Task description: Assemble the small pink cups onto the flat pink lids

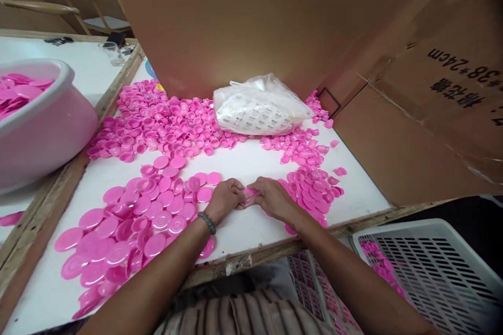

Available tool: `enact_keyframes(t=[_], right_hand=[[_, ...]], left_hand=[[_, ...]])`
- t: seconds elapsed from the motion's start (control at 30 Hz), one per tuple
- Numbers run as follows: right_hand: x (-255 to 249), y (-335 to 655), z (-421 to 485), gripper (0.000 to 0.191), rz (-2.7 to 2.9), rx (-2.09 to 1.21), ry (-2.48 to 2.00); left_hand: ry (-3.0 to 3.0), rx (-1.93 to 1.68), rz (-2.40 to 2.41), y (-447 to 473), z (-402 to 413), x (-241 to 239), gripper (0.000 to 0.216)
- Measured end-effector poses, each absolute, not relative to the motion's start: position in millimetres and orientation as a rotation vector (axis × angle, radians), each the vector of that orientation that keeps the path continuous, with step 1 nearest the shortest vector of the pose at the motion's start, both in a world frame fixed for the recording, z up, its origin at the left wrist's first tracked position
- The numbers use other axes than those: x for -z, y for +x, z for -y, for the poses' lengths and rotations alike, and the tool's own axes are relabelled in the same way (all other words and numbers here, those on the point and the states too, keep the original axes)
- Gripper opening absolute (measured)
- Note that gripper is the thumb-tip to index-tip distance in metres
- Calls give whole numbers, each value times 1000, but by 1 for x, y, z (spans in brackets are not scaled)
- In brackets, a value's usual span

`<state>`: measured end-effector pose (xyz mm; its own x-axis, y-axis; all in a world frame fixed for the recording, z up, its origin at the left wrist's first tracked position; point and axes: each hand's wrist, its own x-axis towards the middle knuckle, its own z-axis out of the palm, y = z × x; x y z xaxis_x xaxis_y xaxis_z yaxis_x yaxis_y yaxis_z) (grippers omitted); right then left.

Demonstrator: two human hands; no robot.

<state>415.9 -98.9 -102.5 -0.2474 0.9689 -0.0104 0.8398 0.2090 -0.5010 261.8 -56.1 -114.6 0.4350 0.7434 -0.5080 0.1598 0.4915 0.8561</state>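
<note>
My left hand [228, 198] and my right hand [269, 197] meet over the white tabletop, fingers closed from both sides on a small pink plastic piece [250, 195]. The fingers cover most of it, so I cannot tell its exact shape. A bead bracelet [207, 222] is on my left wrist. To the left of my left hand spreads a heap of pink toy plates [162, 220], with some small cups among them. Just right of my right hand lies a pile of smaller pink discs [308, 191].
Many tiny pink cups [168, 123] lie heaped at the back beside a clear bag of printed white packets [261, 107]. Cardboard [251, 21] walls the back and right. A pink tub [43, 115] stands left; a white slotted basket [432, 267] sits below the table at right.
</note>
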Motion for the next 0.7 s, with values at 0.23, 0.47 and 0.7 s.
enact_keyframes(t=[0.23,0.47,0.7], right_hand=[[104,409,104,4,2172,-482,-1731],[103,415,130,28,2113,-349,-1700],[90,486,145,27,2153,-37,-2026]], left_hand=[[1103,-379,-1200,264,55,115,22],[1437,-505,-1098,256,67,101,19],[1762,-414,-1516,177,56,49,33]])
